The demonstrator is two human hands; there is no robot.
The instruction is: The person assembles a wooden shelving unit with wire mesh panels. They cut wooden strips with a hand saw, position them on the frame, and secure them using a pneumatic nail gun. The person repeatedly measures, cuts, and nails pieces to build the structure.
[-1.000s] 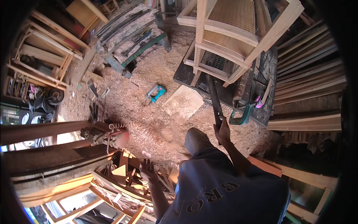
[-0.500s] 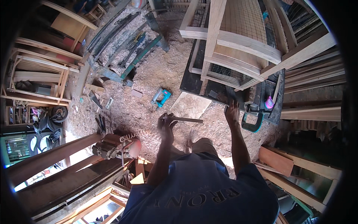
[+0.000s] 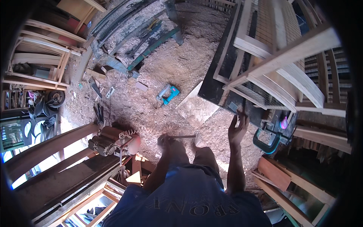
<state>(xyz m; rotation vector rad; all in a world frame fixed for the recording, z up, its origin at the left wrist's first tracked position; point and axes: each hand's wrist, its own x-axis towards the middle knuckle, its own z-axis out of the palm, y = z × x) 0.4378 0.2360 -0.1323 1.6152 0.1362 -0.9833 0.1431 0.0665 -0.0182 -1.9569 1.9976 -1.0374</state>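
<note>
L hand [image 3: 163, 140] has its grip clenched round one end of a thin dark strip [image 3: 186, 136], prob. so the rest sticks out free; strip's off the worktop's [image 3: 211, 90] near edge, above the floor [image 3: 193, 64]. R hand's [image 3: 237, 130] grip looks released, fingers spread by that edge; can't tell if touching. C-clamp [image 3: 269, 151] hangs further R along it, presumably pinning stock; its bite's unclear. Mesh-panelled wooden frame [image 3: 283, 56] atop, prob. for working ht., hides much of the worktop; top's cut off.
</note>
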